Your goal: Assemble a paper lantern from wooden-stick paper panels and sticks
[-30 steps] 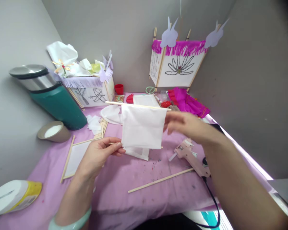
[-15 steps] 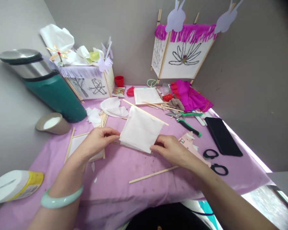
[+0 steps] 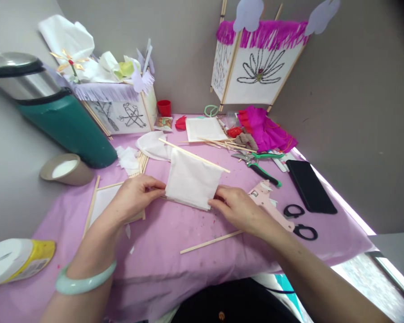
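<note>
A white cloth panel (image 3: 193,179) on thin wooden sticks is held up between my hands in the middle of the table. One wooden stick (image 3: 195,155) runs along its far edge and juts out at both ends. My left hand (image 3: 139,193) pinches the near left corner between thumb and fingers. At the near right corner, my right hand (image 3: 232,207) is closed on the panel the same way. Beneath my right wrist lies a loose wooden stick (image 3: 210,242). A white panel with a stick frame (image 3: 104,204) lies partly hidden under my left forearm.
Right of my hands lie a pink glue gun (image 3: 269,206), black-handled scissors (image 3: 305,232), green-handled pruning shears (image 3: 264,174) and a black phone (image 3: 310,186). A green flask (image 3: 67,125), a cup of white stuff (image 3: 65,170) and a tub (image 3: 20,260) stand left. Paper lanterns (image 3: 259,67) stand behind.
The view has shifted slightly, with things on the left further left and things at the back higher. Both hands keep their grip on the panel, which has hardly moved.
</note>
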`<state>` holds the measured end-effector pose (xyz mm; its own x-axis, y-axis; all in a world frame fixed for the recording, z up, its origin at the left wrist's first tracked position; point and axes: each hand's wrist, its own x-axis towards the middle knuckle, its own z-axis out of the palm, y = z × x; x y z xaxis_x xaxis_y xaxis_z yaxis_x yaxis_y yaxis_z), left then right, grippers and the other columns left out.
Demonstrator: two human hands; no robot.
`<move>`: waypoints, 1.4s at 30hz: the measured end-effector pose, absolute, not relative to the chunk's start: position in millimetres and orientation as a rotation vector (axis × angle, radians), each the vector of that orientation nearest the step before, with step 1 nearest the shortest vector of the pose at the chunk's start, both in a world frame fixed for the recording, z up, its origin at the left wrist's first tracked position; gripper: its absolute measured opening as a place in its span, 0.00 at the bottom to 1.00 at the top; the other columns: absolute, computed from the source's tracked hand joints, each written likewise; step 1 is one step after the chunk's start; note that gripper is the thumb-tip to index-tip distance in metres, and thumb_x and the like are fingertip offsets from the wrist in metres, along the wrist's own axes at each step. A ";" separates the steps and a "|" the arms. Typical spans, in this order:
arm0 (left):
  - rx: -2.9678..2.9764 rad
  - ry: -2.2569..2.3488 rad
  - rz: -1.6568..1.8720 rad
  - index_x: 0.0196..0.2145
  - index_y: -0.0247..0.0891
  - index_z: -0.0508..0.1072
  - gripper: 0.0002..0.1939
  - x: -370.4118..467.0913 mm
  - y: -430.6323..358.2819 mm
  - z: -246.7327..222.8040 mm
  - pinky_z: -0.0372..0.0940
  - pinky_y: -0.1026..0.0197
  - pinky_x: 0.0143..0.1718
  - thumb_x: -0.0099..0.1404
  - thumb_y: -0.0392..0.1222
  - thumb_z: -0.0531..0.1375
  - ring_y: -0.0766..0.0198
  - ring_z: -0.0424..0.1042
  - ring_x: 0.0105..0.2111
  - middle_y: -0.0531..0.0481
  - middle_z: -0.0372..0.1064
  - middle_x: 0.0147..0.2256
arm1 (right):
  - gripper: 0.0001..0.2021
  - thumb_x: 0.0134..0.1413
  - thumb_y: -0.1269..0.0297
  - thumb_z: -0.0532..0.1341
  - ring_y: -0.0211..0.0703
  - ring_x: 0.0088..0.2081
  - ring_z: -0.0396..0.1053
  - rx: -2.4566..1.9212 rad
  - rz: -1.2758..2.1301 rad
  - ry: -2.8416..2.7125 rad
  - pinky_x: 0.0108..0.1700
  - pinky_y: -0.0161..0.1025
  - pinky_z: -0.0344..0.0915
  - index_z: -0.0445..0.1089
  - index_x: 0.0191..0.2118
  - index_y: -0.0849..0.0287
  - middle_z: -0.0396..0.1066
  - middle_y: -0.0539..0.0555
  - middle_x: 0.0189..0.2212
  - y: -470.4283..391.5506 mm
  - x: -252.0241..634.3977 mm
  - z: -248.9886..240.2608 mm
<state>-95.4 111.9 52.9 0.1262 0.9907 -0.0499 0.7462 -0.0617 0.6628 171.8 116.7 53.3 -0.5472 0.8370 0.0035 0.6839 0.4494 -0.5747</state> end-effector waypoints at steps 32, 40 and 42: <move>2.124 1.734 0.465 0.30 0.43 0.79 0.10 -93.9 106.3 47.8 0.62 0.59 0.38 0.59 0.41 0.57 0.58 0.71 0.36 0.50 0.76 0.30 | 0.09 0.60 0.67 0.54 0.43 0.35 0.70 -1.361 0.631 -2.475 0.37 0.38 0.60 0.69 0.33 0.59 0.73 0.55 0.34 108.7 166.5 45.5; 2.139 1.729 0.441 0.32 0.43 0.79 0.10 -96.7 108.3 42.6 0.62 0.59 0.39 0.59 0.42 0.57 0.57 0.71 0.37 0.50 0.76 0.32 | 0.11 0.62 0.62 0.53 0.41 0.32 0.68 -1.402 0.715 -2.433 0.34 0.36 0.58 0.68 0.31 0.59 0.71 0.53 0.31 109.5 168.3 47.2; 2.137 1.730 0.439 0.32 0.44 0.79 0.10 -97.4 108.9 41.6 0.62 0.59 0.39 0.59 0.43 0.57 0.57 0.71 0.37 0.50 0.76 0.32 | 0.12 0.62 0.61 0.52 0.40 0.32 0.68 -1.394 0.766 -2.415 0.34 0.36 0.58 0.69 0.31 0.59 0.71 0.52 0.31 109.9 170.2 47.3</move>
<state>-97.4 108.9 41.6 0.2040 0.9788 0.0169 0.8687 -0.1890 0.4579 170.2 109.9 47.3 -0.5113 0.8582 -0.0453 0.7273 0.4040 -0.5548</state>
